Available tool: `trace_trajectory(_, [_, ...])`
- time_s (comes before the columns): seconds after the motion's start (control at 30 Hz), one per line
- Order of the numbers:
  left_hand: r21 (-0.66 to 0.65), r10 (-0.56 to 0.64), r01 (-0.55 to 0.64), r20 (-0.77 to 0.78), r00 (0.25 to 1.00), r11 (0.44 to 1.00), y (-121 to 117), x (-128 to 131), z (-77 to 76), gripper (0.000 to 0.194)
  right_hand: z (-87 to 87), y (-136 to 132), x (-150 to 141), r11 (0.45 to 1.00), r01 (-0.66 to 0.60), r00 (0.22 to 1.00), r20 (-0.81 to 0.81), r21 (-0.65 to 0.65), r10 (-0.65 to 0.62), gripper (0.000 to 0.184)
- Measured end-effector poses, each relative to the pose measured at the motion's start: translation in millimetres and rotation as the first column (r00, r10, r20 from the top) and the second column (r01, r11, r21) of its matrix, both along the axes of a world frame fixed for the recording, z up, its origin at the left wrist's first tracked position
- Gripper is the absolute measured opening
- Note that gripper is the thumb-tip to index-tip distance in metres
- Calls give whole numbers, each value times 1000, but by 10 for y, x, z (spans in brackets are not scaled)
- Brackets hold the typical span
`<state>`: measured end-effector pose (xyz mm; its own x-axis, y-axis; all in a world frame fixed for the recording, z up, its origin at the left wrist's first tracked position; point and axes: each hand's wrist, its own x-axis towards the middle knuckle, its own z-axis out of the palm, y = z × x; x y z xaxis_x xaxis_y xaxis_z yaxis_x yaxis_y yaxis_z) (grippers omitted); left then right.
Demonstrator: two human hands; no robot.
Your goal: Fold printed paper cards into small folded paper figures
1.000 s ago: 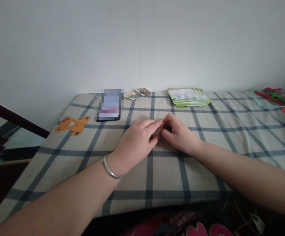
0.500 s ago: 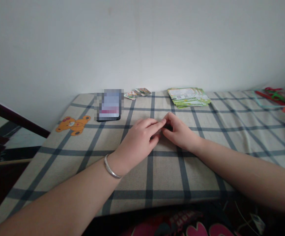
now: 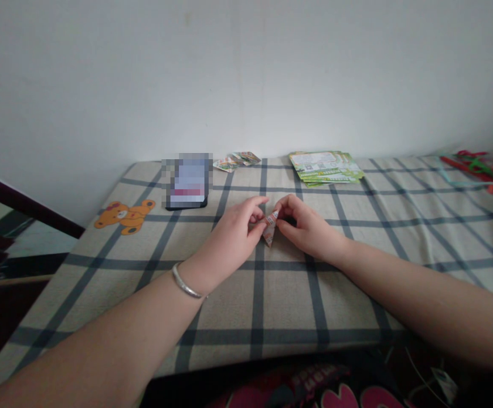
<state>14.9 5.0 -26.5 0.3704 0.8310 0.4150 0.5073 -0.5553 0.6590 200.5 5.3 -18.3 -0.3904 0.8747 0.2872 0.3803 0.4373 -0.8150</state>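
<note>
— Over the checked tablecloth [image 3: 357,294], mid-table: left hand [image 3: 233,241] and right hand [image 3: 308,229] brought together, fingertips meeting on a small folded paper piece [image 3: 269,226].

— Held how?

— Pinched from both sides. Left thumb and forefinger closed on its left edge, right thumb and forefinger closed on its upper right edge. Remaining fingers of both hands curled loosely.

— Flat on the cloth or lifted?

— Tilted upright between the two hands, pointed lower end down by the cloth; touching it or just clear, cannot tell. Reddish-and-white print showing on the face turned this way.

— Anything on the wrists?

— Silver bangle [image 3: 185,283] on the left wrist. Right forearm bare, laid across the cloth from the right.

— And around them?

— Farther back, left of the hands: dark phone [image 3: 186,182], screen blurred out. Just right of it, by the wall, a few small printed cards [image 3: 237,160]. Behind the right hand, well apart, a fanned stack of green leaflets [image 3: 326,167]. Far right edge: red and teal ribbons [image 3: 484,170]. Left edge of the cloth: orange bear print [image 3: 124,215].
</note>
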Motion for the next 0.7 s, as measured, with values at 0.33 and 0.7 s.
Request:
trace_trajectory(0.33, [-333, -71, 137, 204, 976, 933, 50, -17, 59, 5, 13, -14, 20, 996, -82, 996, -23, -41, 81, 16])
trace_trajectory(0.7, [-404, -75, 191, 286, 955, 895, 10, 7, 46, 3, 67, -21, 75, 997, -78, 996, 52, -29, 79, 14])
